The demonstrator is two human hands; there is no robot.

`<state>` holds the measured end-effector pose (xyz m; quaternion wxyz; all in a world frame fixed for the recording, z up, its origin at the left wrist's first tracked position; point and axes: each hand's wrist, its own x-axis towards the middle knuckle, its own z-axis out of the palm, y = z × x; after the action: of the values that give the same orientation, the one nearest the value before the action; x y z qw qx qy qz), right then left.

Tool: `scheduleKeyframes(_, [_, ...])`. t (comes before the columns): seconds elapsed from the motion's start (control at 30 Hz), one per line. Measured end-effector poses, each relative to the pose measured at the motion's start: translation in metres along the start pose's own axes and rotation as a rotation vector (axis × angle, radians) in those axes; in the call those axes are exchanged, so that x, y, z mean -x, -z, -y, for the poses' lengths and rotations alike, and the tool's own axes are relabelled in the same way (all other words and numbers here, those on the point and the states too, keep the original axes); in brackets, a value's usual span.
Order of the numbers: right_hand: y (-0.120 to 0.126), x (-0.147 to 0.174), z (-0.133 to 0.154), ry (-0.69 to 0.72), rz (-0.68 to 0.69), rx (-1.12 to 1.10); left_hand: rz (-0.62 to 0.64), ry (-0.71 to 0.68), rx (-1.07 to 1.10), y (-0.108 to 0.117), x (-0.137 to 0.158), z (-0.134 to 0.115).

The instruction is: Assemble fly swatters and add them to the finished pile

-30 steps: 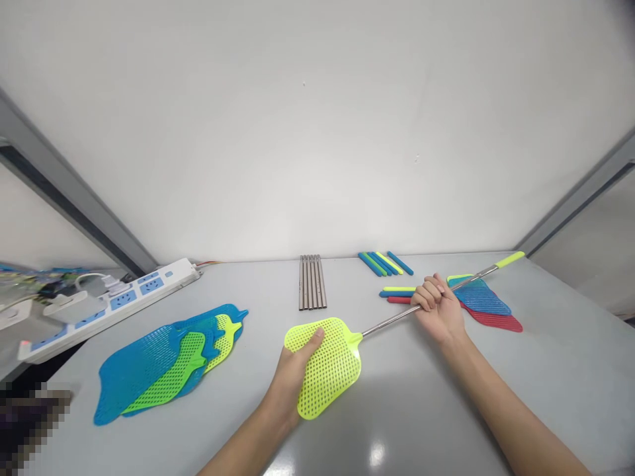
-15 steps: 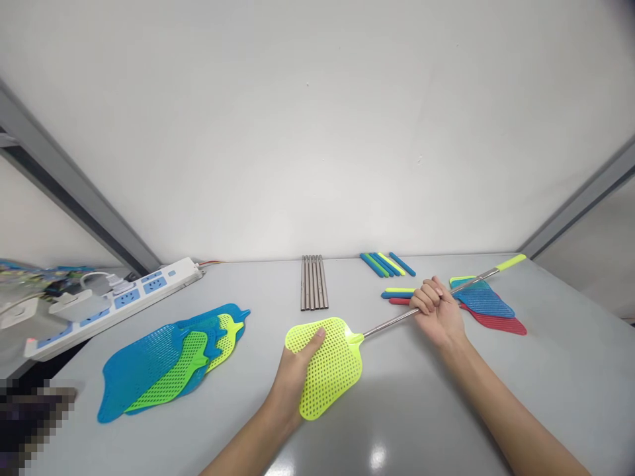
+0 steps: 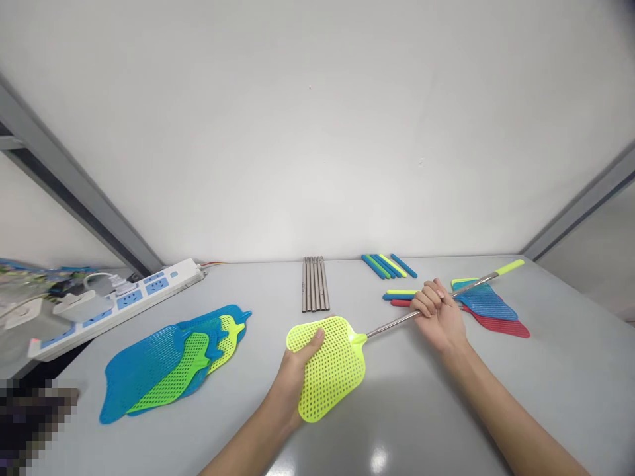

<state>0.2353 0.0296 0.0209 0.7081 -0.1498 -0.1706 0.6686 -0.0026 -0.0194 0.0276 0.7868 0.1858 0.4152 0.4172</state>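
A yellow fly swatter (image 3: 333,370) with an extended metal rod and a yellow grip spans both hands above the table. My left hand (image 3: 292,380) is closed on its perforated head, thumb on top. My right hand (image 3: 439,314) wraps round the metal rod about midway, fingers curled. Beyond that hand, the rod crosses over blue and red swatter heads (image 3: 489,305) at the right; part of this group is hidden by hand and rod. Their yellow, blue and red grips (image 3: 399,297) stick out left of my right hand.
Several loose swatter heads (image 3: 141,363) in blue, green and yellow overlap at the left. Several metal rods (image 3: 315,284) lie side by side at the back, with coloured grips (image 3: 389,266) to their right. A power strip (image 3: 119,301) with plugs runs along the left edge of the grey table (image 3: 407,423).
The far end of the swatter, with its yellow grip, has dipped very slightly. Both hands keep the same hold, and the view has shifted a little.
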Motion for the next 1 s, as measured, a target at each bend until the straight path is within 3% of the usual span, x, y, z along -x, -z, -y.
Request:
scheduleKeyframes(0.3, [-0.0004,0.0006,-0.0023,0.016,-0.012,0.030,0.116,-0.012,0.101,-0.0013,-0.0016,-0.0053])
scheduleKeyframes(1.0, [0.0024,0.0003,-0.0062,-0.028,0.028,-0.101,0.088,-0.003,0.047,0.0051,-0.0078,-0.0051])
